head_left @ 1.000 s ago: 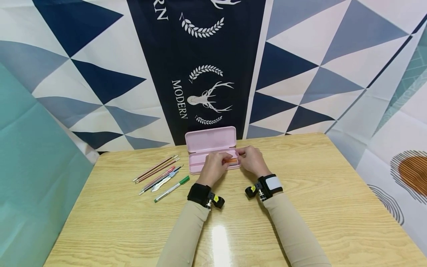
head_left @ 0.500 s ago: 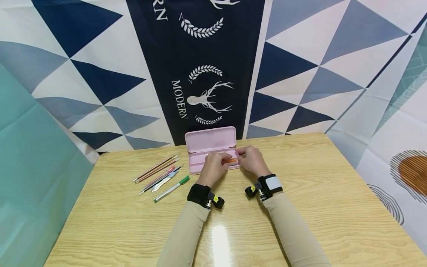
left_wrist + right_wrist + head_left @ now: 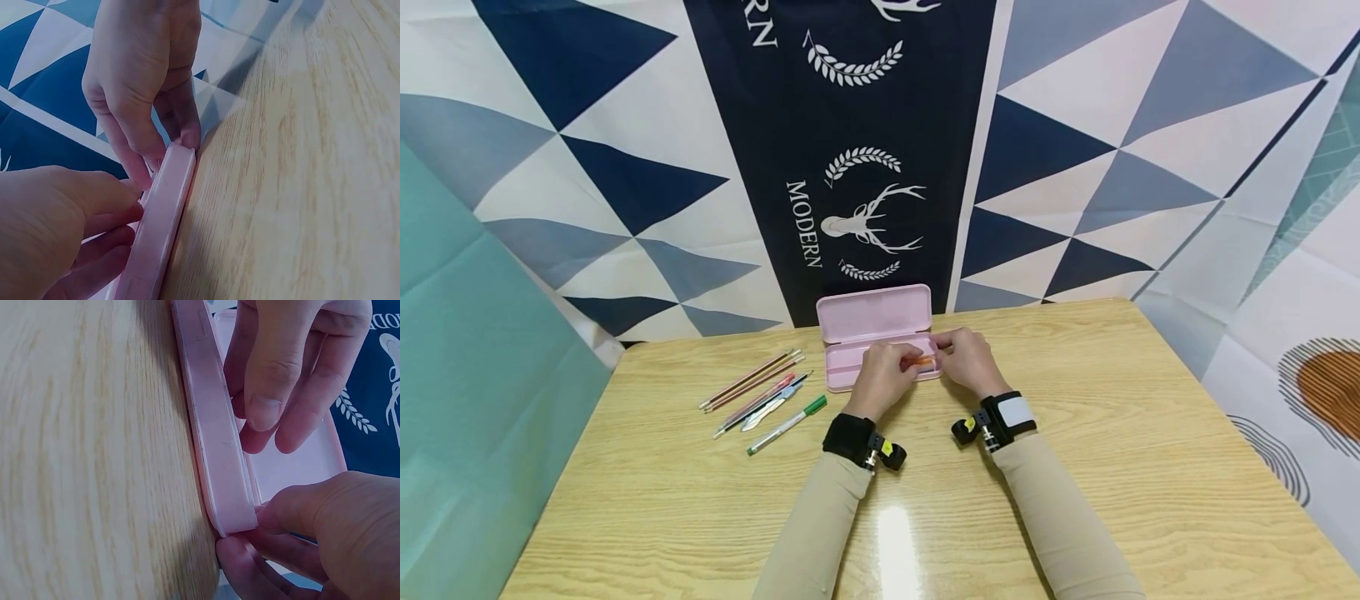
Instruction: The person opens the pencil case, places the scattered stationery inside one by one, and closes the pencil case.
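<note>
A pink pencil case [image 3: 844,357] lies open at the back of the table, its lid [image 3: 874,312] tipped back toward the wall cloth. My left hand [image 3: 880,379] reaches over the front wall, fingertips inside the tray. Thumb and fingers pinch the left end of a small orange and whitish piece [image 3: 922,363], whose kind I cannot make out. In the right wrist view the case's wall [image 3: 219,425] hides that piece. My right hand [image 3: 967,360] grips the tray's right end, thumb inside and fingers outside, as the right wrist view shows.
Left of the case, several pencils [image 3: 751,380], a craft knife [image 3: 771,407] and a green-capped pen [image 3: 786,425] lie on the wooden table [image 3: 700,517]. A patterned cloth [image 3: 880,125] hangs right behind the case.
My left hand has shifted very slightly to the right with its fingers in the tray. My right hand stays on the case's end.
</note>
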Tool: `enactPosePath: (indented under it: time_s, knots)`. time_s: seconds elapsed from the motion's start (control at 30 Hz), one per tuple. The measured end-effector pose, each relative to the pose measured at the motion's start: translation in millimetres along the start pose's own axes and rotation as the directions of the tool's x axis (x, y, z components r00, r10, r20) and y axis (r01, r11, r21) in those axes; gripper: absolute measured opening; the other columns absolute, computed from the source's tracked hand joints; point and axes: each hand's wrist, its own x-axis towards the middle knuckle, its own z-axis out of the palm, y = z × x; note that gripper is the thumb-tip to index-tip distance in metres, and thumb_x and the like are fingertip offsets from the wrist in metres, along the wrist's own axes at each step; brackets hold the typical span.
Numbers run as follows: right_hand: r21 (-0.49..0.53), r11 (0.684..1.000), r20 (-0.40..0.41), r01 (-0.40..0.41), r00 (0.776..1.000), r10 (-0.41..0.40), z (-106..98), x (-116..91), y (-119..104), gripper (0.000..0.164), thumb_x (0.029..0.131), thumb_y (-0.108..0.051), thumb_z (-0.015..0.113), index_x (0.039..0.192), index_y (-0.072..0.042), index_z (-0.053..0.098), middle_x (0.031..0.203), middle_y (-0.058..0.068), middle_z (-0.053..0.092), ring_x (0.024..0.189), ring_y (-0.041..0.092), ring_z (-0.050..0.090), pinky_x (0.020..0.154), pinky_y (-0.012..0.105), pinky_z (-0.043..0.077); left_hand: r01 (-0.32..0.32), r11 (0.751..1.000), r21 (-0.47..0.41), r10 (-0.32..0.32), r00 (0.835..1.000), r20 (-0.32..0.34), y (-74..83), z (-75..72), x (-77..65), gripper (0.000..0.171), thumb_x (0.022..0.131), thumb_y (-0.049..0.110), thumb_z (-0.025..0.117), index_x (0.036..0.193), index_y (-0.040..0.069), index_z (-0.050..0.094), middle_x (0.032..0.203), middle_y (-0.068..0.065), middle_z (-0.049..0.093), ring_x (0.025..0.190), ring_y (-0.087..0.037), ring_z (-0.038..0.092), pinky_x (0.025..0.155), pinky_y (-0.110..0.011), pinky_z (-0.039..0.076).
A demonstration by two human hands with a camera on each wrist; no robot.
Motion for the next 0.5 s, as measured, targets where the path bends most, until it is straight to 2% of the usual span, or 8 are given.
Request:
enactPosePath:
  time_s: [0.2, 0.4, 0.5]
  knots:
    - [0.007, 1.0, 0.004, -0.013, 1.0, 0.013, 0.5, 0.3, 0.2, 0.032, 0.09, -0.006, 0.068, 0.122, -0.006, 0.073, 0.124, 0.019, 0.071, 0.108, 0.031, 0.064, 0.085, 0.044, 0.055, -0.012, 1.0, -0.015, 0.011, 1.0, -0.02, 0.4, -0.5, 0.3, 0.021, 0.085, 0.009, 0.075, 0.106, 0.009, 0.079, 0.093, -0.003, 0.08, 0.083, -0.012, 0.071, 0.076, -0.031, 0.06]
    - [-0.002, 1.0, 0.004, 0.0, 1.0, 0.0, -0.3, 1.0, 1.8, 0.032, 0.09, -0.005, 0.068, 0.121, -0.005, 0.073, 0.121, 0.019, 0.073, 0.101, 0.029, 0.067, 0.077, 0.04, 0.054, -0.037, 0.999, 0.034, 0.039, 0.998, -0.056, 0.5, -4.5, 4.6, 0.02, 0.086, 0.013, 0.075, 0.105, 0.011, 0.08, 0.098, -0.002, 0.081, 0.091, -0.017, 0.072, 0.082, -0.034, 0.059]
    - [-0.003, 1.0, 0.005, -0.001, 1.0, 0.001, -0.2, 1.7, 3.1, 0.032, 0.089, -0.005, 0.068, 0.121, -0.006, 0.073, 0.121, 0.019, 0.073, 0.1, 0.029, 0.067, 0.079, 0.041, 0.055, -0.041, 0.998, 0.046, 0.044, 0.997, -0.068, 1.5, -7.9, 6.4, 0.021, 0.086, 0.013, 0.075, 0.106, 0.012, 0.08, 0.101, -0.002, 0.081, 0.097, -0.019, 0.071, 0.087, -0.035, 0.058]
